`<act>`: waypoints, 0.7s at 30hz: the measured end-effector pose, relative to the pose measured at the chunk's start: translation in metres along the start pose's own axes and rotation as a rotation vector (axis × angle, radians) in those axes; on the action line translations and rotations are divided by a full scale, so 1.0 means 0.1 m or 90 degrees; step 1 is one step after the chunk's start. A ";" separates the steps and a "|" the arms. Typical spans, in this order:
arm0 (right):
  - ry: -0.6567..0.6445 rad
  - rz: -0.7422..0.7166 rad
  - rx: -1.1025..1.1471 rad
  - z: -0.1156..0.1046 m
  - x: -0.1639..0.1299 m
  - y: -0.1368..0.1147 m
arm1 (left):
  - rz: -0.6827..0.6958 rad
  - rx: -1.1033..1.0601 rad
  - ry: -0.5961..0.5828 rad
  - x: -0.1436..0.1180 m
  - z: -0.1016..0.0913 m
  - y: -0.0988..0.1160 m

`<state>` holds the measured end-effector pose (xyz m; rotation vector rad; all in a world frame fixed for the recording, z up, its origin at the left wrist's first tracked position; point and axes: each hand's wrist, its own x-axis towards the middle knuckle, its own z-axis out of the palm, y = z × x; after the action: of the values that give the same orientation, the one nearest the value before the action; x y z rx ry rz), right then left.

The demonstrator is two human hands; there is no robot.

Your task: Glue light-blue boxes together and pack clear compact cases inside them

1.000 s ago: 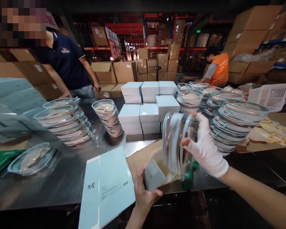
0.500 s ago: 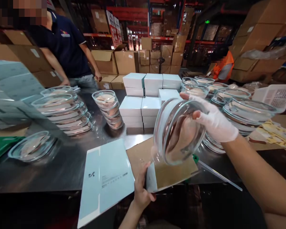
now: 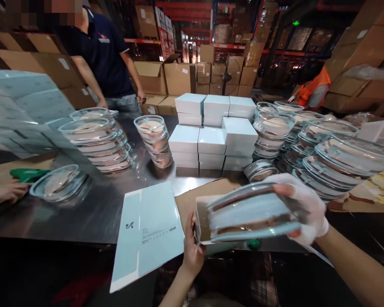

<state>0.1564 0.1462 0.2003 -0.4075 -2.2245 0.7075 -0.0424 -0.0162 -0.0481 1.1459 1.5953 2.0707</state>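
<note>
My right hand (image 3: 307, 209), in a white glove, grips a pair of stacked glass dishes (image 3: 252, 211) by their right end. Paper or card shows between the dishes, which lie roughly level with their far end at the mouth of a small carton (image 3: 203, 221). Whether they have entered it is hard to tell. My bare left hand (image 3: 193, 251) is closed around the carton's left side, thumb in front. Beside it, a flat light-blue carton (image 3: 150, 238) with a black logo and small print lies on the table's front edge.
White boxes (image 3: 211, 140) are stacked mid-table. Piles of glass dishes stand left (image 3: 94, 145) and right (image 3: 342, 162), plus a slim pile (image 3: 154, 140). A co-worker's hand (image 3: 9, 192) is by a green tool (image 3: 28, 175) near a low dish pile (image 3: 57, 185). Two people stand beyond.
My right hand has lowered the glass dishes and turned them from upright to nearly level, against the carton's opening. The carton's mouth now faces right. A co-worker's hand has appeared at far left.
</note>
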 end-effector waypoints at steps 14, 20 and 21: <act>0.179 0.044 0.006 0.50 -0.93 0.38 | 0.238 0.073 -0.028 0.15 -0.23 0.21; 0.131 0.199 0.182 1.36 -0.94 0.20 | 0.176 0.022 -0.009 0.18 -0.18 0.40; 0.184 0.272 0.214 1.42 -0.85 0.12 | 0.125 0.014 0.033 0.16 -0.15 0.41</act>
<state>0.1082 0.0626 0.0646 -0.7706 -1.7195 1.1467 -0.0534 -0.0303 -0.0050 1.3142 1.5890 2.2270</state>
